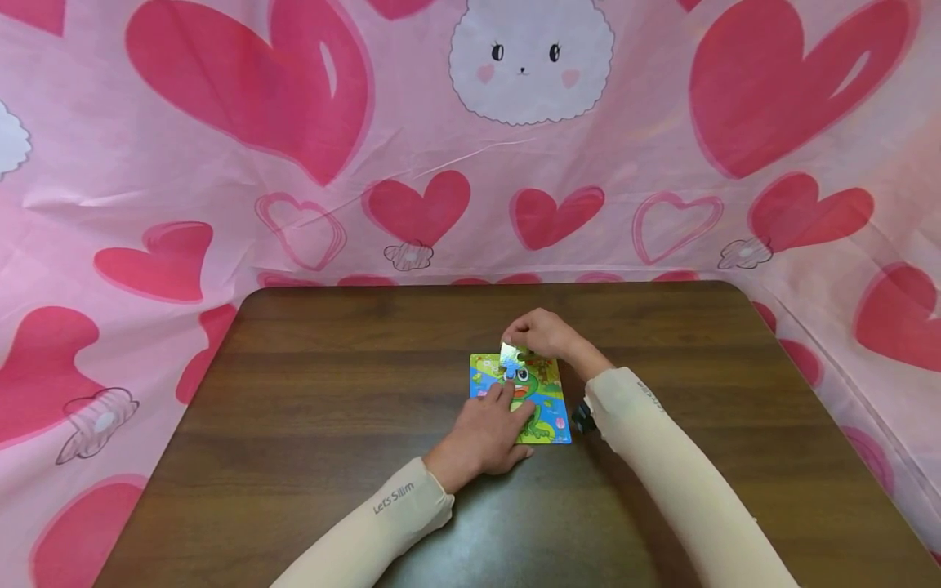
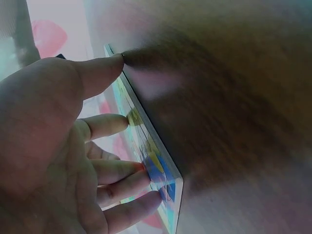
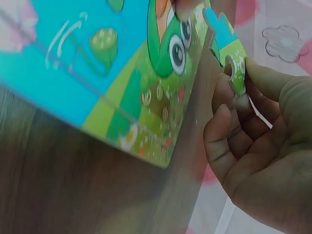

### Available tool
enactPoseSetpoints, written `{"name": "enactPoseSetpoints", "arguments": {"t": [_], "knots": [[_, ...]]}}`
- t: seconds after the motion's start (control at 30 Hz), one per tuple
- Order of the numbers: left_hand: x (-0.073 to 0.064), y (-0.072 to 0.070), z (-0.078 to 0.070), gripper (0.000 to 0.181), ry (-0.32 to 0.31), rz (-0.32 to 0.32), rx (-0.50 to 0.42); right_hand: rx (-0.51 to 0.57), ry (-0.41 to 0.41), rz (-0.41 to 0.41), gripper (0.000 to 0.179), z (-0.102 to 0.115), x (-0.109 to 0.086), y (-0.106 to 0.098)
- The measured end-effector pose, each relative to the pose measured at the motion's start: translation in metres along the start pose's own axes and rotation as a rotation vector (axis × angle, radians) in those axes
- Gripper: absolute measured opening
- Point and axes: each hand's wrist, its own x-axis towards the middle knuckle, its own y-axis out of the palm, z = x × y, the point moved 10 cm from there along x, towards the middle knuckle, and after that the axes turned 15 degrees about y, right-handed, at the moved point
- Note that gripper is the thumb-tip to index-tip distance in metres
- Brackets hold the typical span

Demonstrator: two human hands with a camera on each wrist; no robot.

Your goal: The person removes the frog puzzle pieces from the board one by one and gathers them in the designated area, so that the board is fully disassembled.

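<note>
A frog jigsaw puzzle (image 1: pixel 550 408) in a thin flat tray lies on the wooden table. My right hand (image 1: pixel 546 333) pinches a puzzle piece (image 1: pixel 510 358) above the puzzle's far edge. In the right wrist view, that green and blue piece (image 3: pixel 229 46) is held between thumb and fingers, lifted off the board. My left hand (image 1: pixel 487 429) rests on the puzzle with spread fingers, covering its lower left part. Seen from the left wrist, the fingertips (image 2: pixel 139 204) press the puzzle's surface while the thumb touches its near edge.
The brown wooden table (image 1: pixel 331 392) surrounds the puzzle. A pink cloth (image 1: pixel 485 147) printed with hearts hangs behind the table and along its sides. Beside the puzzle's right edge, a small dark object (image 1: pixel 583 418) shows under the right sleeve.
</note>
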Motion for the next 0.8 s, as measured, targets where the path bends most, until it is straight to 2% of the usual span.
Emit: {"name": "enactPoseSetpoints", "arguments": {"t": [0.5,0.8], "knots": [[0.001,0.000,-0.002,0.061,-0.006,-0.010,-0.041,0.004,0.022,-0.023,0.022,-0.026,-0.009,-0.024],[0.001,-0.001,-0.002,0.059,-0.013,-0.004,-0.035,0.009,0.049,-0.016,0.025,-0.051,-0.014,-0.043]]}}
